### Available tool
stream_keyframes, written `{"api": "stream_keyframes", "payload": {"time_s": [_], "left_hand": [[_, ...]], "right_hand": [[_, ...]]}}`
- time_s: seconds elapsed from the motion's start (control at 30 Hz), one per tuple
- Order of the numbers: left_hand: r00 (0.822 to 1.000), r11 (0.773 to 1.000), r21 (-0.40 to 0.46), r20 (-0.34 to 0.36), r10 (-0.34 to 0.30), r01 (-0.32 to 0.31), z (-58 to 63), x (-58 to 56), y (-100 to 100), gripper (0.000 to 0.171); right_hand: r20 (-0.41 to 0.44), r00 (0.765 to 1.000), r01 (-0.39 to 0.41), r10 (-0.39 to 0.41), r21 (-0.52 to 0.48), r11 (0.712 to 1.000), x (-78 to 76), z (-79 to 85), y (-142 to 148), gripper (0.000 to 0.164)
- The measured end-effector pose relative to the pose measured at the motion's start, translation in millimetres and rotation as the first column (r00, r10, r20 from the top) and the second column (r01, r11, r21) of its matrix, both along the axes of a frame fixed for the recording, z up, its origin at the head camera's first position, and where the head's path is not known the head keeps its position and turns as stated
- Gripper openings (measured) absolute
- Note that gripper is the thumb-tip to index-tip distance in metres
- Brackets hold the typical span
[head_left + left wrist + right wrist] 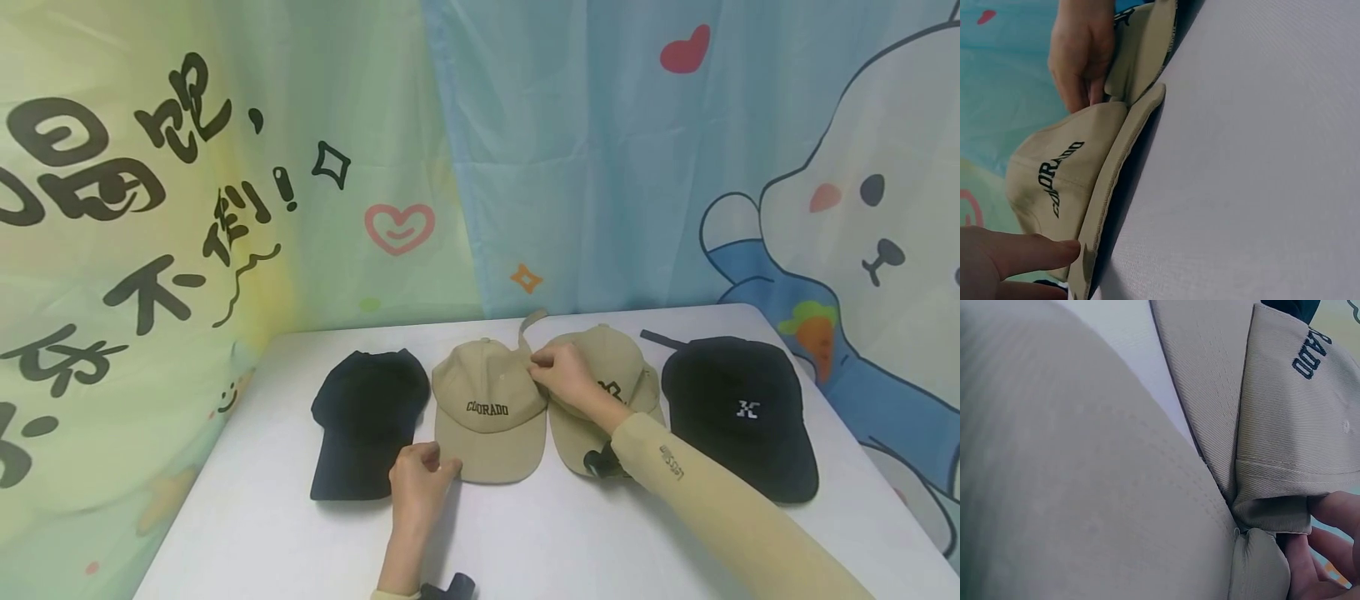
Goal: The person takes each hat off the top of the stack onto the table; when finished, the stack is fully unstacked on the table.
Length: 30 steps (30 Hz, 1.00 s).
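Observation:
A beige cap with dark COLORADO lettering lies on the table, its brim toward me. My left hand pinches the left front corner of its brim, with the thumb on the brim in the left wrist view. At the cap's right side, my right hand pinches the crown's lower edge between thumb and fingers. A beige strap sticks up behind that hand. Close on the right lies a second beige cap with a dark emblem, partly covered by my right hand and sleeve.
A plain black cap lies left of the beige pair. On the far right is another black cap with a small white mark and a strap sticking out. All sit on a white table, with a printed curtain behind its back edge.

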<state>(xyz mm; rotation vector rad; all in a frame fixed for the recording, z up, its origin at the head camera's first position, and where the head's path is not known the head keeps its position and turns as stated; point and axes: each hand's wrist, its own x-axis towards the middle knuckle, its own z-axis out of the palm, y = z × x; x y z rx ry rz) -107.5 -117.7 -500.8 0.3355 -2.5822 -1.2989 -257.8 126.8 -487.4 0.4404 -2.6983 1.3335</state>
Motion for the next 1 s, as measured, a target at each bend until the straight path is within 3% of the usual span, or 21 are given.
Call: {"api": "stream_keyframes", "payload": {"time_s": [0.67,0.83,1.0], "left_hand": [[1.000,1.000,0.005,0.010,-0.006,0.006,2.8,-3.4,-4.1,0.036],[1.000,0.999,0.042,-0.021,0.008,-0.007,14.0,-3.5,-14.9,0.040],[0.996,0.998,0.053,-0.073,0.044,-0.040,36.1,-2.6,-41.1,0.040]], "right_hand": [[-0.012,1.000,0.022,-0.022,0.036,0.999,1.9,9.7,0.8,0.024],[-0.071,0.994,0.087,-0.084,0.044,0.995,-2.0,30.7,-2.7,0.025],[-0.118,0.990,0.074,-0.078,-0.045,0.996,-10.8,69.6,-19.9,0.024]]}}
